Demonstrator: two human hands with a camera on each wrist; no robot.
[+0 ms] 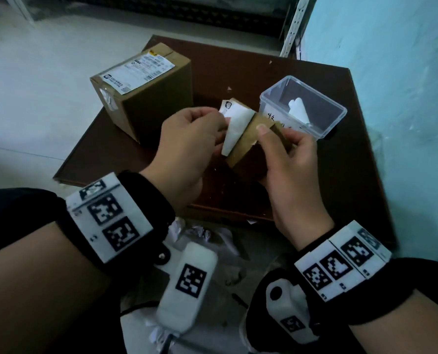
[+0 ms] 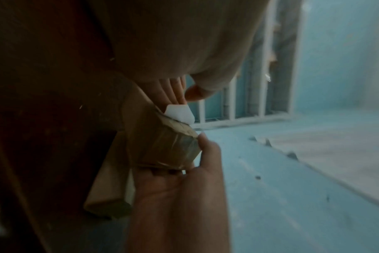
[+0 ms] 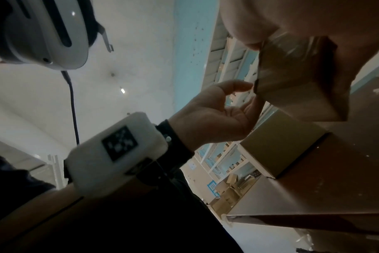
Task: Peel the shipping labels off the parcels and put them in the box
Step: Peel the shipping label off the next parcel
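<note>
On each of our wrists we wear a black strap [image 1: 146, 198] carrying white plates with black square markers [image 1: 110, 221]. A white camera unit [image 1: 187, 284] hangs under the left wrist, another [image 1: 289, 307] under the right. Our sleeves [image 1: 13, 213] are dark.

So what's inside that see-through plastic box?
Inside the clear plastic box lies a rolled-up white label. The box's near wall and its handwritten sticker hide anything lower down.

Dim room: pale tiled floor [image 1: 34, 80], light blue wall [image 1: 391, 60] on the right, white metal shelving [image 1: 295, 24] at the back (cartons stacked on distant racks), dark brown worktop [image 1: 315, 175].
</note>
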